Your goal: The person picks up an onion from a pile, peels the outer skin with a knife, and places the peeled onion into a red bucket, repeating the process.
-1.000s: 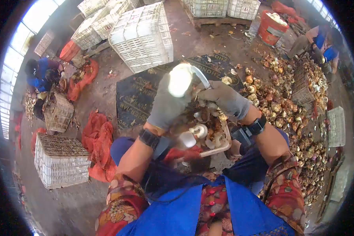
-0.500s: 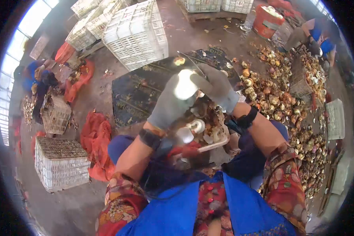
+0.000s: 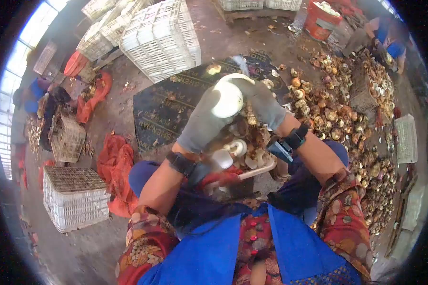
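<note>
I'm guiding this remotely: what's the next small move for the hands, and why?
Probably the right hand should ease the pale strip clear: it curves along the upper edge of the white onion, held in the left hand, toward the right.

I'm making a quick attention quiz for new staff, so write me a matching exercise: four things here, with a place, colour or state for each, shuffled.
Things:
1. peeled onion
2. unpeeled onions
3. flat panel
4. apron

Descriptions:
A. dark, with lettering
B. blue, on the wearer's torso
C. held in the left hand
D. heaped on the floor to the right

Pairs: 1-C, 2-D, 3-A, 4-B
</note>
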Motion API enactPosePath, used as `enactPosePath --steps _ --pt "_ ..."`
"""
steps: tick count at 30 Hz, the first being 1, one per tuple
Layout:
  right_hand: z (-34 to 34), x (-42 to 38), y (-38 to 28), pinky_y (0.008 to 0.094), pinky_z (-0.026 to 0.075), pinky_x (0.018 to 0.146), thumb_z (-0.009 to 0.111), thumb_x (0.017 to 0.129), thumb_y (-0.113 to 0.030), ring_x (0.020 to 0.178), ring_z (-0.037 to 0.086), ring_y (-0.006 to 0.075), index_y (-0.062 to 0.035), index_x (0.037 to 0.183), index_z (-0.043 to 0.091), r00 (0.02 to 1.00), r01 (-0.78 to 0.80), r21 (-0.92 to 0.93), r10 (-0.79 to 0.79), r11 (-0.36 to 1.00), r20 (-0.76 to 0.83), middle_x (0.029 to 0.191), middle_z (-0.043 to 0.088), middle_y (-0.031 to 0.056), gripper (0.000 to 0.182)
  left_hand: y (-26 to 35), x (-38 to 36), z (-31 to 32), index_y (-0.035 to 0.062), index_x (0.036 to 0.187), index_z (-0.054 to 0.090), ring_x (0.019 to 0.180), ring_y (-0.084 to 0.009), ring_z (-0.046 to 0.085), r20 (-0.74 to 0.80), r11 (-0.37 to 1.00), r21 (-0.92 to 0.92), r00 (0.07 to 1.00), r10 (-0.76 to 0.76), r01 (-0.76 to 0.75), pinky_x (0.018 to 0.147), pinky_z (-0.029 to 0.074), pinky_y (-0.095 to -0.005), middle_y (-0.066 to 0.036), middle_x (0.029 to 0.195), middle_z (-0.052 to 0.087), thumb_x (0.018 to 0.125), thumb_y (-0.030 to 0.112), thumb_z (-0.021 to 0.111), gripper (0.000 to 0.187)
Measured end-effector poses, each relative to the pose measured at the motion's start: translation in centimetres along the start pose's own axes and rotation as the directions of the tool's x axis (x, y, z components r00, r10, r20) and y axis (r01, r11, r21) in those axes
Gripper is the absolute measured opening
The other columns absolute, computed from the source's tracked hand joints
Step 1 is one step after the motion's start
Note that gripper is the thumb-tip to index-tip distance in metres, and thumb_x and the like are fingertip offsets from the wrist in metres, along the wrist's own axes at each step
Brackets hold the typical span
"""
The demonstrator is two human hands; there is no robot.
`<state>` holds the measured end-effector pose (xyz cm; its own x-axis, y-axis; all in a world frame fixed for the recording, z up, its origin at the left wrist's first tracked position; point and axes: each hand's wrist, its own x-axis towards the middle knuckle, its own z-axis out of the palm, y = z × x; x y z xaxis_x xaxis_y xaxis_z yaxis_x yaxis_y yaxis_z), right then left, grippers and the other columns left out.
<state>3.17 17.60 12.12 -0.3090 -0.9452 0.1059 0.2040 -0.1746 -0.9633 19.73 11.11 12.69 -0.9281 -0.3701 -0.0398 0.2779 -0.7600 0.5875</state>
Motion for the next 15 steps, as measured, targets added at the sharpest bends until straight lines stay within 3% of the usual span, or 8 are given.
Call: enactPosePath --steps 4,6,9,10,12,13,14,15 --pt "-1.3 0.2 1.2 0.0244 0.049 0.072 0.062 0.094 -0.021 0.081 0.059 0.0056 0.0009 0.111 0.068 0.994 -0.111 -0.073 0.11 0.991 -0.014 0.094 0.068 0.0006 0.028 -0.6 -0.1 -0.4 0.0039 0.14 0.045 0.114 -0.0154 0.056 -0.025 1.0 0.015 1.0 -0.017 0.017 0.096 0.047 -0.0304 -0.008 0.128 0.057 0.105 0.025 0.042 0.041" --pt "-0.9 -0.1 0.4 0.0248 0.049 0.073 0.062 0.094 -0.021 0.082 0.06 0.0057 0.0009 0.111 0.068 0.99 -0.128 -0.027 0.126 0.991 -0.057 0.094 0.068 0.0008 0.028 -0.8 0.1 -0.7 0.0038 0.137 0.048 0.113 -0.015 0.056 -0.155 0.982 0.19 0.988 0.007 0.023 0.095 0.047 -0.03 -0.007 0.128 0.057 0.102 0.024 0.049 0.041" --pt "0.2 -0.7 -1.5 0.0263 0.05 0.071 0.063 0.093 -0.02 0.082 0.062 0.0068 0.0005 0.109 0.068 0.983 -0.07 -0.051 0.06 0.996 -0.171 0.093 0.069 0.0014 0.026 -0.7 0.2 -0.9 0.0034 0.136 0.048 0.114 -0.0163 0.056 -0.079 0.903 0.423 0.99 0.116 -0.072 0.095 0.048 -0.0304 -0.008 0.128 0.056 0.101 0.024 0.051 0.041" --pt "0.6 -0.9 -2.5 0.027 0.05 0.071 0.064 0.092 -0.019 0.083 0.062 0.0073 0.0007 0.108 0.067 0.979 -0.033 -0.191 -0.007 0.981 -0.203 0.092 0.069 0.0028 0.025 -0.7 0.3 -1.1 0.0032 0.136 0.048 0.114 -0.0168 0.056 -0.031 0.838 0.532 0.986 0.161 -0.12 0.095 0.048 -0.0305 -0.008 0.128 0.056 0.1 0.024 0.052 0.041" --pt "0.6 -0.8 -2.5 0.0277 0.051 0.071 0.065 0.091 -0.019 0.083 0.063 0.0078 0.001 0.106 0.067 0.972 -0.001 -0.328 -0.075 0.945 -0.222 0.09 0.069 0.0042 0.025 -0.8 0.5 -1.4 0.003 0.135 0.049 0.114 -0.0177 0.056 0.133 0.531 0.808 0.957 0.257 -0.255 0.095 0.049 -0.0308 -0.009 0.128 0.055 0.099 0.023 0.054 0.042" --pt "0.1 -0.7 -1.8 0.0276 0.052 0.075 0.065 0.091 -0.016 0.088 0.064 0.0115 -0.0035 0.107 0.068 0.938 0.193 -0.65 -0.332 0.735 -0.098 0.097 0.069 0.0052 0.02 -0.8 0.7 -1.6 0.0028 0.134 0.049 0.115 -0.0181 0.056 0.248 0.269 0.907 0.927 0.28 -0.324 0.095 0.049 -0.031 -0.01 0.128 0.055 0.098 0.023 0.055 0.042" --pt "-0.1 -0.6 -1.3 0.0274 0.053 0.079 0.066 0.09 -0.013 0.093 0.066 0.0151 -0.0081 0.107 0.069 0.852 0.344 -0.854 -0.512 0.39 0.109 0.104 0.07 0.0061 0.018 -0.9 0.9 -1.8 0.0027 0.134 0.049 0.115 -0.0186 0.056 0.301 0.133 0.928 0.911 0.281 -0.347 0.095 0.049 -0.0311 -0.01 0.128 0.055 0.098 0.023 0.056 0.042" --pt "0.0 -0.6 -1.2 0.0274 0.053 0.079 0.066 0.09 -0.013 0.093 0.066 0.0151 -0.0081 0.107 0.069 0.855 0.344 -0.853 -0.507 0.392 0.112 0.104 0.07 0.0061 0.018 -0.9 1.0 -1.9 0.0026 0.134 0.049 0.115 -0.019 0.056 0.346 0.009 0.932 0.896 0.278 -0.363 0.095 0.049 -0.0313 -0.011 0.128 0.055 0.097 0.023 0.057 0.042"
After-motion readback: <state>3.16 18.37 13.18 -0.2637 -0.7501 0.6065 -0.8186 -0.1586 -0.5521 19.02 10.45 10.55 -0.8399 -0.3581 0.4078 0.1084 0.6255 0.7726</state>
